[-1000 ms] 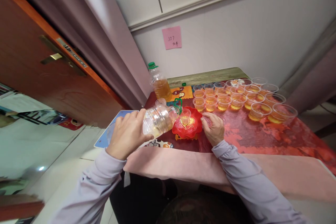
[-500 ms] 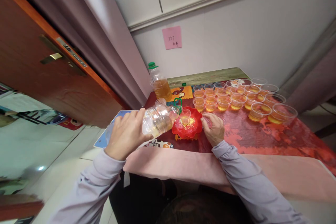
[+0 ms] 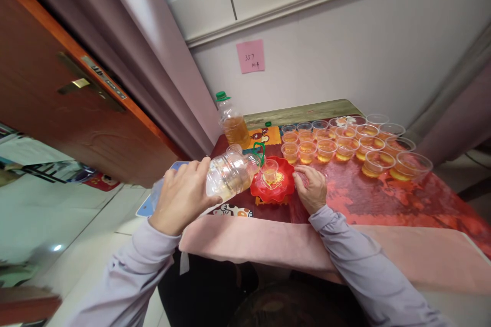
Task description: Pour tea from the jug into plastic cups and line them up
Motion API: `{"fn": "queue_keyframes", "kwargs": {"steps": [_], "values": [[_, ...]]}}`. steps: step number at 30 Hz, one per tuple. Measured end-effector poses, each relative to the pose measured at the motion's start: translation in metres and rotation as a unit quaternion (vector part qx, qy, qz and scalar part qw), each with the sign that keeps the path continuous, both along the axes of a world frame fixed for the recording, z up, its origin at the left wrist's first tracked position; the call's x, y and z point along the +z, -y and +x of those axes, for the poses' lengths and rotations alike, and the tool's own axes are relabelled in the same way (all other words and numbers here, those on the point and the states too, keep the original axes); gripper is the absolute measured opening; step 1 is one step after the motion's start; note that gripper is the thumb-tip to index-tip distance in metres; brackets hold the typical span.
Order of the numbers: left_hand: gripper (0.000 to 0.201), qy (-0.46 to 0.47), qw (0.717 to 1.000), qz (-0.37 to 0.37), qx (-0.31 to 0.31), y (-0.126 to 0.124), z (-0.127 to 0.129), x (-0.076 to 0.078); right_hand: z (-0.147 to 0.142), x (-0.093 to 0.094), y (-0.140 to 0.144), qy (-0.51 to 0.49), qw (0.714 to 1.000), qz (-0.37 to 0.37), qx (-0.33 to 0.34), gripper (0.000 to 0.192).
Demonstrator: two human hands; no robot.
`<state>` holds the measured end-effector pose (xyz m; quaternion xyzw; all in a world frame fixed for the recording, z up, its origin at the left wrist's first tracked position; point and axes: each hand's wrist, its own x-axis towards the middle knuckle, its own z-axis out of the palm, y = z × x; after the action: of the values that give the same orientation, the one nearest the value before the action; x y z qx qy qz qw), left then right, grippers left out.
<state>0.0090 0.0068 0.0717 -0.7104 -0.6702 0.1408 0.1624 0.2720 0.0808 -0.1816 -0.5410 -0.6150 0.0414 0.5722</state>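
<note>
My left hand (image 3: 184, 198) is wrapped round a clear plastic oil jug (image 3: 229, 173) with a green ring handle at its neck. The jug is tilted nearly on its side, and its mouth points right, at a small clear cup (image 3: 269, 171). That cup stands in a red wavy-edged dish (image 3: 263, 193) and has some yellowish liquid in it. With fingers and thumb closed, my right hand (image 3: 312, 187) grips the dish's right rim. Whether liquid is flowing from the jug cannot be made out.
Several clear cups of amber liquid (image 3: 326, 149) stand in rows at the right. A larger capped jug (image 3: 236, 130) is at the back left, near an empty-looking cup (image 3: 233, 149). A green cap (image 3: 268, 123) lies behind. Pink cloth (image 3: 261, 239) covers the table's front edge.
The view has shifted very slightly. Both hands, the tilted jug and the red dish keep the same positions relative to one another.
</note>
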Motion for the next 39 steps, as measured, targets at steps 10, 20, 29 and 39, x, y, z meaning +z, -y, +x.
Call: {"fn": "queue_keyframes", "kwargs": {"steps": [10,20,29,39], "values": [[0.077,-0.019,1.0,0.006,-0.009,0.0005,0.0013,0.0016,0.0005,-0.0013,-0.0003,-0.004,1.0,-0.004,0.001,0.023],[0.078,-0.025,1.0,0.008,-0.008,-0.0005,0.003,0.0019,0.0003,-0.001,0.0,0.001,1.0,-0.001,0.0,0.022],[0.076,-0.027,1.0,0.005,-0.003,0.0,0.0072,0.0051,0.001,-0.001,0.0,-0.001,1.0,-0.001,0.004,0.021],[0.076,-0.029,0.999,0.007,-0.012,-0.0004,0.0071,0.0056,0.0007,-0.0005,-0.0001,-0.002,1.0,-0.003,-0.002,0.023]]}}
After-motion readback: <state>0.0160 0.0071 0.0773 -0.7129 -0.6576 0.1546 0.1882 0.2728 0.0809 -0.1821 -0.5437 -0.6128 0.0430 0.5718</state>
